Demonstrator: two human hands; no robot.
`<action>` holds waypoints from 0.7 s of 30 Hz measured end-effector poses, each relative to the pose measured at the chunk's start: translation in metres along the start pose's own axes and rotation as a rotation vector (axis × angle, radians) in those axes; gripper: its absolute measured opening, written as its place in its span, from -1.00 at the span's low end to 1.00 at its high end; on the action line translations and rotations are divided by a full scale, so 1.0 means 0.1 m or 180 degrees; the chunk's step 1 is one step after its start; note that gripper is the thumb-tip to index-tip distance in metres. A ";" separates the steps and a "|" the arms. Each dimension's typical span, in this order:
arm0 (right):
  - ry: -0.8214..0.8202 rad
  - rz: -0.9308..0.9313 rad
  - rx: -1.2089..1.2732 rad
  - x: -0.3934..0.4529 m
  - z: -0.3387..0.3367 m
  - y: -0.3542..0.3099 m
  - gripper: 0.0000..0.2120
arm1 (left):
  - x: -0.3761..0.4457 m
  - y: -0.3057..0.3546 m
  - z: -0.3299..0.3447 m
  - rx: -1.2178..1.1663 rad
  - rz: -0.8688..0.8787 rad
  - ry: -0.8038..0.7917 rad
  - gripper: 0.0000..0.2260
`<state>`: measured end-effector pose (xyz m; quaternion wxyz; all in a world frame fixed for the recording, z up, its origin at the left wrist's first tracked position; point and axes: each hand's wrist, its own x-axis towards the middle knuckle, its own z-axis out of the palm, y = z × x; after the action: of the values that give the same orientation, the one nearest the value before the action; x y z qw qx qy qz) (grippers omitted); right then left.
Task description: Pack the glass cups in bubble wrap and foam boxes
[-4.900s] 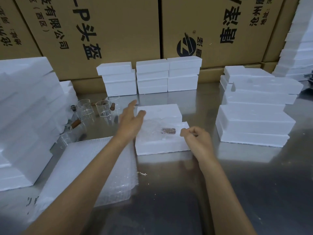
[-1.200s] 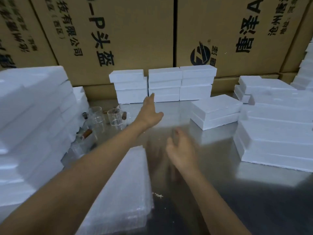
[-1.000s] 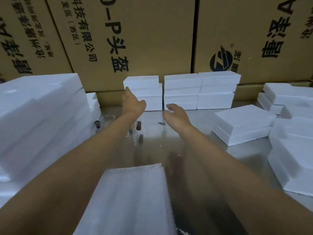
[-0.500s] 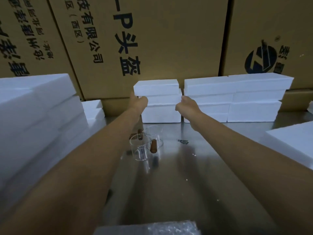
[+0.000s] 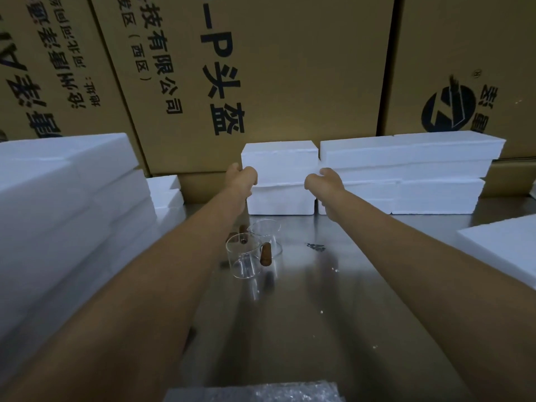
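- Glass cups [image 5: 245,258] with brown wooden handles stand close together on the steel table [image 5: 319,314], left of its middle, under the outstretched left forearm; I count two clearly, the nearer one [image 5: 243,259] just in front of the other [image 5: 268,236].
- Past them, at the back of the table, the top foam box [image 5: 280,166] of a white stack is held from both ends.
- The left hand [image 5: 242,178] grips its left end, fingers curled around the corner.
- The right hand [image 5: 323,181] presses its right end, fingers bent into the gap beside the neighbouring foam stack [image 5: 406,172]; I cannot tell how far they wrap.
- A tall pile of foam boxes [image 5: 63,213] fills the left side, and another foam piece [image 5: 501,250] shows at the right edge.
- Bubble wrap [image 5: 261,393] lies at the table's near edge.
- Printed cardboard cartons [image 5: 261,68] wall off the back.
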<state>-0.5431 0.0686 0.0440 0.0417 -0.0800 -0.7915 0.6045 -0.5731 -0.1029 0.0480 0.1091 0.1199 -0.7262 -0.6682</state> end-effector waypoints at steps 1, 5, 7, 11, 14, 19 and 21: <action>0.0030 -0.0012 0.0027 0.01 0.00 0.01 -0.40 | 0.01 -0.01 0.00 0.0004 -0.0017 0.0014 -0.69; 0.0238 -0.0103 0.0225 0.06 0.01 0.07 -0.45 | 0.06 -0.06 0.00 0.0067 -0.0023 -0.0010 -0.45; 0.0324 -0.0132 0.0263 0.09 0.02 0.09 -0.47 | 0.08 -0.07 0.02 0.0114 0.0016 -0.0007 -0.50; 0.0356 -0.0156 0.0224 0.12 0.00 0.12 -0.54 | 0.16 -0.09 0.06 0.0135 -0.0002 0.0203 -0.63; 0.0244 -0.0203 0.0206 0.15 0.00 0.13 -0.53 | 0.22 -0.10 0.04 0.0143 0.0043 0.0351 -0.66; 0.0016 -0.0304 0.0233 0.04 -0.04 0.09 -0.48 | 0.11 -0.07 -0.05 0.0218 0.0179 0.0531 -0.64; -0.0033 -0.0291 0.0263 -0.08 -0.08 0.06 -0.49 | -0.01 -0.05 -0.11 0.0192 0.0202 0.0626 -0.63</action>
<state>-0.5339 0.0759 0.0409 0.0685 -0.0388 -0.7689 0.6345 -0.5685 -0.1139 0.0439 0.1973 0.1651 -0.7352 -0.6272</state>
